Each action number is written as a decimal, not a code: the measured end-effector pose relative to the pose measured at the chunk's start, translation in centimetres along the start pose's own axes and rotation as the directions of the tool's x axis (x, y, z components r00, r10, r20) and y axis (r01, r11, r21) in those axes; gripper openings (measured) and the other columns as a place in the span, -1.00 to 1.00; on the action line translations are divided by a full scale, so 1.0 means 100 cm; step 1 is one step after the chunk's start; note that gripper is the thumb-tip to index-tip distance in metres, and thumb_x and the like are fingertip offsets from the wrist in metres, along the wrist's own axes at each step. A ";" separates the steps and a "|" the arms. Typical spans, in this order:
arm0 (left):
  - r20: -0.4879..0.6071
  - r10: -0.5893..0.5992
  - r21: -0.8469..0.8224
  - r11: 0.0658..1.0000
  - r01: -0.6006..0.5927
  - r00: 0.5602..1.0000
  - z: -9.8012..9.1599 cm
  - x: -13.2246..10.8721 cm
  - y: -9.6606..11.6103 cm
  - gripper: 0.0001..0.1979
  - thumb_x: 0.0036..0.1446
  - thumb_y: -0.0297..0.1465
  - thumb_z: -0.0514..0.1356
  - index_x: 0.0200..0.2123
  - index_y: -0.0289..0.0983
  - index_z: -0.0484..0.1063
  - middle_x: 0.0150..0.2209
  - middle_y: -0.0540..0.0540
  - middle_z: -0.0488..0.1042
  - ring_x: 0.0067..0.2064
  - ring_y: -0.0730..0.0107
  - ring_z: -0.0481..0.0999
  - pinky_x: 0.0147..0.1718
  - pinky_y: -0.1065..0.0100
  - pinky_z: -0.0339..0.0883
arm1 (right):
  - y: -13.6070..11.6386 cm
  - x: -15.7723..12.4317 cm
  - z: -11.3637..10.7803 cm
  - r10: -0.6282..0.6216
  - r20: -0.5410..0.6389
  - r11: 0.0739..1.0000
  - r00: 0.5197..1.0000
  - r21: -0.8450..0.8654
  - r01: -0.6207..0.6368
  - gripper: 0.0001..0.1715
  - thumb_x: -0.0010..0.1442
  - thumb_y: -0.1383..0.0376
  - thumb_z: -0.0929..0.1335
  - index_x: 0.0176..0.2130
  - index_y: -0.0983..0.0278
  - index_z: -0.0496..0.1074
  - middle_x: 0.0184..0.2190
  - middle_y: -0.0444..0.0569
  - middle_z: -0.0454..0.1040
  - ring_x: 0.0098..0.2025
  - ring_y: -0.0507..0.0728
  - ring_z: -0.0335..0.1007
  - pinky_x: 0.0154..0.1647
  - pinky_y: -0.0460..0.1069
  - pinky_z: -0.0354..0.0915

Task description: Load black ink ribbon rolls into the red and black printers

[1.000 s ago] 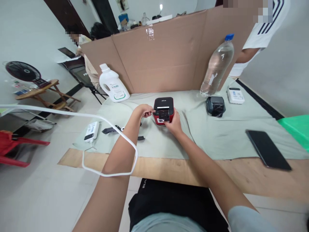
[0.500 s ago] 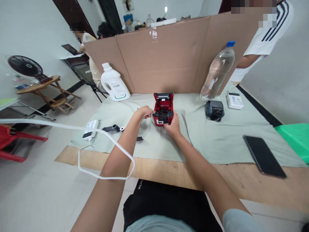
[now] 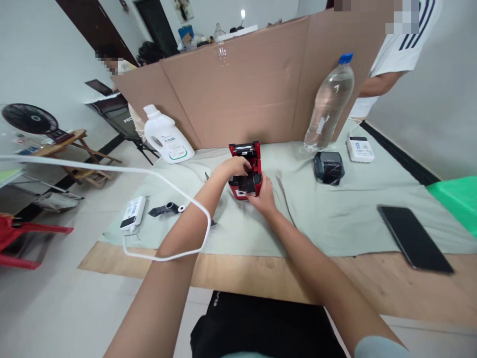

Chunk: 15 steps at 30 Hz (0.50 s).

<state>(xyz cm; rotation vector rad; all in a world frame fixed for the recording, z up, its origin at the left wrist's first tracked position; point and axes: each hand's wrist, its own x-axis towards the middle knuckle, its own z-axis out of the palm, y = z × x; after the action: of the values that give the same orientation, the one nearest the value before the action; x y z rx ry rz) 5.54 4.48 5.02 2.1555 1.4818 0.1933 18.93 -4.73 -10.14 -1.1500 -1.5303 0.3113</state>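
Observation:
A small red and black printer [image 3: 254, 185] stands on the cloth with its lid [image 3: 244, 147] tipped up and black film across its front. My right hand [image 3: 264, 196] grips its right side and front corner. Over the open compartment, my left hand [image 3: 238, 165] reaches in with bent fingers; whatever they pinch is hidden. Left of the printer lie a black spool-like part [image 3: 164, 209] and a small white roll [image 3: 181, 209]. A thin dark piece [image 3: 213, 223] shows beside my left forearm.
A cardboard panel [image 3: 231, 99] stands behind, with a white jug [image 3: 167, 136] and a water bottle [image 3: 330, 107] before it. To the right are a dark block [image 3: 328, 168], white box [image 3: 360, 149] and phone [image 3: 415, 238]. A white cable [image 3: 149, 171] crosses my left forearm.
My left hand has moved from the printer's left side to over its open compartment, fingers now inside. My right hand keeps its grip. The view has shifted slightly.

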 end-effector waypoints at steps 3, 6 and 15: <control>0.086 -0.056 0.109 0.993 0.046 0.995 0.005 0.015 0.003 -0.59 -0.32 -0.64 0.36 -0.33 -0.13 0.68 -0.31 -0.05 0.65 -0.27 0.24 0.56 -0.24 0.43 0.34 | 0.002 0.000 0.001 0.016 -0.024 1.000 1.000 0.017 -0.015 0.05 0.11 -0.12 0.47 0.35 0.27 0.10 0.22 0.28 0.34 0.26 0.47 0.28 0.26 0.41 0.27; 0.104 -0.088 0.103 0.992 0.077 0.991 0.004 0.019 0.002 -0.59 -0.32 -0.66 0.35 -0.35 -0.14 0.68 -0.33 -0.04 0.64 -0.27 0.25 0.56 -0.20 0.42 0.34 | 0.003 0.000 0.001 0.015 -0.011 1.000 1.000 0.025 -0.015 0.03 0.12 -0.14 0.46 0.35 0.26 0.11 0.22 0.28 0.34 0.26 0.47 0.27 0.27 0.43 0.26; 0.033 0.002 0.157 0.988 -0.007 0.999 0.003 0.003 0.004 -0.72 -0.25 -0.58 0.38 -0.38 -0.20 0.57 -0.31 -0.07 0.58 -0.21 0.22 0.52 -0.20 0.40 0.31 | 0.002 0.003 -0.001 0.008 0.014 0.999 1.000 0.040 -0.008 0.00 0.11 -0.13 0.47 0.32 0.23 0.14 0.18 0.25 0.36 0.22 0.46 0.29 0.24 0.42 0.28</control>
<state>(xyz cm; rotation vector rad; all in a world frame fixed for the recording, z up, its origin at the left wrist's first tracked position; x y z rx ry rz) 6.16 4.52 4.90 2.2738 1.5192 0.0435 19.15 -4.46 -10.10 -1.1253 -1.5251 0.3542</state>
